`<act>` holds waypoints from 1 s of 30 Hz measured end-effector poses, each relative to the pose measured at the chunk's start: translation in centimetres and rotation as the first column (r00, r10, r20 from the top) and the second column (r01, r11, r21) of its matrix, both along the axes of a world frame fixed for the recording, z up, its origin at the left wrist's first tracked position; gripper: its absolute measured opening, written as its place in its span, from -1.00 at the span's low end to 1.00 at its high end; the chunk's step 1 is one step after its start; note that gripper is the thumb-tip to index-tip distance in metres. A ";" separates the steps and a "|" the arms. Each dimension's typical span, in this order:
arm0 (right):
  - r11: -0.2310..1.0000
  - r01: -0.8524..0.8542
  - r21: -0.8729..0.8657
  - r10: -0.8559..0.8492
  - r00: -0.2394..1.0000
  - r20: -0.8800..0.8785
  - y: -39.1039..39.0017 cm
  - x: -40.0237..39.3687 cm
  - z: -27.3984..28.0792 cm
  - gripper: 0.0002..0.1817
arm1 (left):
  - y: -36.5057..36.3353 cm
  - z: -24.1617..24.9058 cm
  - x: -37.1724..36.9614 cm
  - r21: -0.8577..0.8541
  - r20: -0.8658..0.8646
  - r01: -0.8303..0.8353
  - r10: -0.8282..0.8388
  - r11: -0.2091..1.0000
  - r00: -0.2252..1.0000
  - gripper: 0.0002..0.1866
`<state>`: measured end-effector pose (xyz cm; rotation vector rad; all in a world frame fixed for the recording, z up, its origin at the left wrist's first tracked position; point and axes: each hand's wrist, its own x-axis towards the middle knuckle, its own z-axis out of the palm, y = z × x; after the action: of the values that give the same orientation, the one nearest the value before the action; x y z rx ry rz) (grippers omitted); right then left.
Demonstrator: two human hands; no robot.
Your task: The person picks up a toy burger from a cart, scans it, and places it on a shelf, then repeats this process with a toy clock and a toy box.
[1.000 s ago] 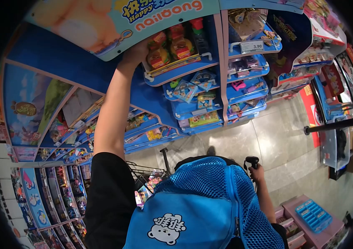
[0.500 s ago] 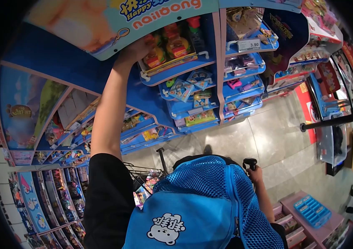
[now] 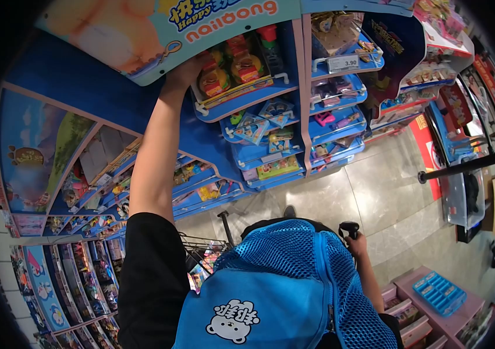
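Observation:
My left hand (image 3: 184, 74) reaches up onto a blue shelf, right beside a display box of burger-shaped toys (image 3: 247, 68). Its fingers are mostly hidden in shadow at the left end of the box. A shelf rail (image 3: 236, 99) runs in front of those toys. Low on the right, my right hand (image 3: 357, 244) is closed round a small black hand-held grip (image 3: 349, 227) with a rounded top. Between my arms lies a blue mesh backpack (image 3: 259, 291) with a white bear print, worn on my front.
Below the toys are tiers with blue packets (image 3: 252, 129). A price tag (image 3: 343, 63) reads 3.90 on the neighbouring shelf. A black wire cart (image 3: 201, 247) holds packages beside the backpack. A black post (image 3: 462, 167) juts in at right, near a blue tray (image 3: 439, 294).
The view has shifted slightly, so the shelves sit a little further left. My left hand stays at the toy box, and my right hand keeps its hold on the black grip.

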<state>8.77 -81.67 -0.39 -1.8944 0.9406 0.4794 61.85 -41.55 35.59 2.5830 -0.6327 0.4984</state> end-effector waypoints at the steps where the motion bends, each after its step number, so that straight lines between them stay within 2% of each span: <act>1: 1.000 0.000 -0.004 0.000 1.000 0.013 0.0 -0.3 -0.4 -0.68 | -0.3 0.2 -0.3 0.035 0.014 -0.028 0.027 0.999 1.000 -0.67; 7: 1.000 -0.004 -0.022 0.004 1.000 0.015 -0.2 -0.5 -0.4 -0.68 | 0.6 -1.0 1.5 0.010 0.006 0.006 -0.006 1.000 1.000 -0.72; 10: 0.999 0.031 -0.024 -0.033 0.998 -0.050 0.2 0.3 2.0 -0.58 | 0.5 -0.9 1.2 0.102 0.031 0.018 -0.021 0.995 0.999 -0.71; 13: 0.999 0.028 -0.031 -0.030 0.998 -0.061 -0.1 0.3 1.8 -0.58 | -0.4 -0.4 -0.8 0.043 0.043 0.021 -0.023 0.999 0.999 -0.70; 16: 1.000 0.008 0.017 -0.008 1.000 -0.011 -0.8 -0.1 1.0 -0.67 | -0.5 -0.4 -1.7 0.115 0.122 -0.036 0.022 0.993 0.992 -0.65; 19: 1.000 -0.008 0.027 0.008 1.000 -0.011 -1.3 -0.3 1.0 -0.67 | -0.4 -0.7 -2.8 -0.018 0.031 -0.034 0.035 0.999 0.999 -0.62; 22: 0.999 -0.035 0.024 0.035 0.999 -0.002 -2.0 -0.7 0.4 -0.69 | 0.0 -1.0 -4.7 0.032 0.357 0.075 -0.081 0.997 0.931 -0.56; 25: 0.997 -0.077 0.009 0.077 0.997 -0.011 -2.7 -0.9 0.3 -0.72 | -0.6 -1.7 -9.0 -0.095 0.428 0.064 -0.017 0.993 0.903 -0.51; 26: 0.996 -0.089 0.006 0.089 0.996 -0.023 -2.9 -0.8 0.6 -0.72 | -0.1 -2.9 -10.9 -0.155 0.370 0.031 0.029 0.987 0.928 -0.45; 30: 0.992 -0.121 0.035 0.123 0.991 -0.044 -4.1 -0.8 0.8 -0.72 | 2.3 -7.0 -16.7 -0.170 0.289 -0.108 0.154 0.980 0.945 -0.43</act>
<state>8.00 -85.81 0.39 -1.9264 0.8448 0.6095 45.20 -39.26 28.64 2.4341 -0.4976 0.9607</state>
